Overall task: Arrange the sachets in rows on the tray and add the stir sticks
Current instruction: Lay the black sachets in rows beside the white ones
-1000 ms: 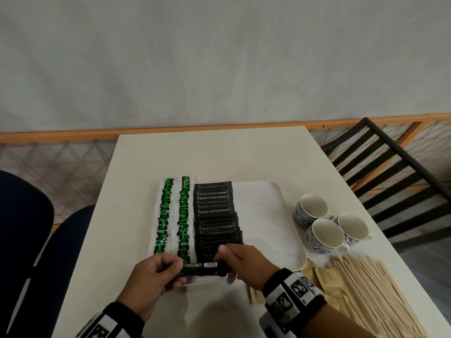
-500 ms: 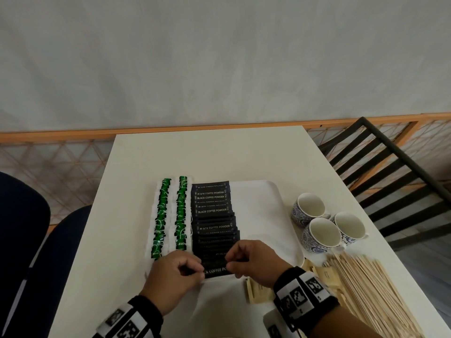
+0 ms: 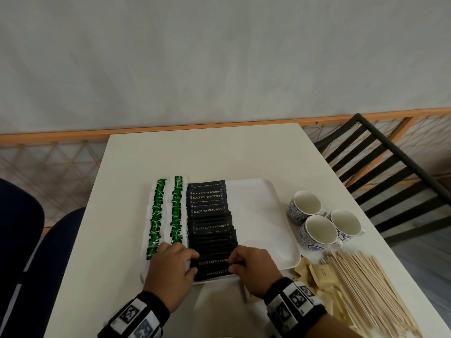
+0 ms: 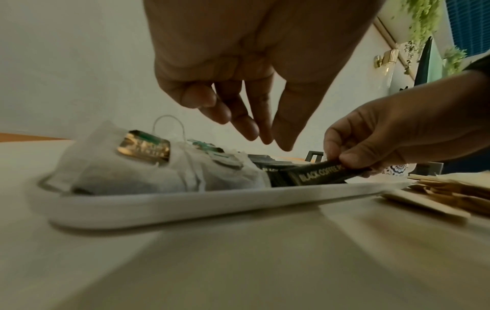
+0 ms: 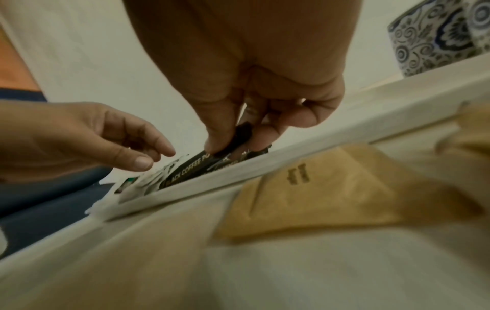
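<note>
While the right hand (image 3: 253, 269) pinches a black coffee-powder sachet (image 4: 322, 174) at the near end of its row on the white rectangular tray (image 3: 273, 230), the left hand (image 4: 238, 88) hovers beside it, fingers loose, empty. Two tea-bag rows (image 3: 167, 213) look done; brown paper sachets (image 5: 313, 188) and wooden stir sticks (image 3: 371, 289) remain off-tray.

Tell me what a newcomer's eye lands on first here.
The long row of black coffee sachets down the white tray, beside two rows of green-tagged tea bags. At its near end the right hand pinches a sachet; wooden stir sticks lie heaped right of the tray.
</note>
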The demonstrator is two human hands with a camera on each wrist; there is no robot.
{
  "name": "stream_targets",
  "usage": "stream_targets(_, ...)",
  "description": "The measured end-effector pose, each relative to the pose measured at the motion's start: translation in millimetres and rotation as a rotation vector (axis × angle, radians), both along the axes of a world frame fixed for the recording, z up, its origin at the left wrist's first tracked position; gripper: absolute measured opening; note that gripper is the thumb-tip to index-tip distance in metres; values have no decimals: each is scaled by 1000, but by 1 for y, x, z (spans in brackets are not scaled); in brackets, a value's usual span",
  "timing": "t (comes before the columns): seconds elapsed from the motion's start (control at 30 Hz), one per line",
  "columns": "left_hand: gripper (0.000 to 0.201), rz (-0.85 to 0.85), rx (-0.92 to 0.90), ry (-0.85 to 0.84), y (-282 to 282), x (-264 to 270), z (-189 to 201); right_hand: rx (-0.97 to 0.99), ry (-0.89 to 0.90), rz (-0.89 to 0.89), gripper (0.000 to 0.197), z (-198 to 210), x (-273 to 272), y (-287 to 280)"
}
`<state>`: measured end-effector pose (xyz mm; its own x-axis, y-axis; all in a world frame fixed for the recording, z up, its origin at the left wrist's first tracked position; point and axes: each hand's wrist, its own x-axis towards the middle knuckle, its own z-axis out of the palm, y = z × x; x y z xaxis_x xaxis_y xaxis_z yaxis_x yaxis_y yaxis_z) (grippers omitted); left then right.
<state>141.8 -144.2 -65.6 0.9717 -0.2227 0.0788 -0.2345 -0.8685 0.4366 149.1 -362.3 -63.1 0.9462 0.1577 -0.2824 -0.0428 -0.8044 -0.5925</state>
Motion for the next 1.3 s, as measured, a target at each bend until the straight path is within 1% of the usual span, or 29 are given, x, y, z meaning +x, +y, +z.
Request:
stream_targets(0.07, 33, -44, 42, 7, 0, 0, -1, -59, -11, 46, 13, -2, -1, 2)
stream_targets(0.23, 30, -148, 201, -39, -3, 5, -9, -139, -67, 86, 17, -6, 0, 6)
stream_targets(0.37, 36, -176, 294, -19, -6, 10, -8, -242, -129, 160, 19, -5, 0, 7)
stream_targets(0.5, 37, -162, 291, 33, -9, 10, -8, -261, -151, 166, 19, -4, 0, 9)
stream_targets(0.6, 35, -147, 277, 31, -9, 10, -8, -248, -168, 154, 19, -5, -1, 10)
stream_targets(0.73, 39, -134, 269, 17, -10, 9, -9, -256, -174, 138, 21, -6, 0, 9)
stream_targets(0.87, 41, -134, 276, 37, -11, 9, -6, -273, -208, 173, 22, -8, 0, 11)
stream_targets(0.93, 44, -122, 272, 50, -11, 9, -4, -263, -279, 132, 28, -11, -1, 12)
stream_targets(1.0, 50, -103, 256, 70, -11, 8, -2, -245, -285, 114, 44, -10, -1, 14)
stream_targets(1.07, 57, -75, 232, 61, -10, 5, -3, -196, -226, 108, 59, -6, 0, 16)
stream_targets(1.13, 60, -32, 189, 61, -9, 3, -3, -69, -142, 61, 67, 2, 5, 14)
stream_targets(1.2, 59, 36, 104, 70, -7, 1, 0, 139, -57, -38, 65, 8, 15, 12)
stream_targets(1.23, 59, 74, 52, 68, -6, 1, 2, 249, 25, -112, 64, 10, 22, 10)
stream_targets(1.3, 58, 157, -26, 57, -1, 1, 6, 525, 214, -316, 58, 13, 39, 7)
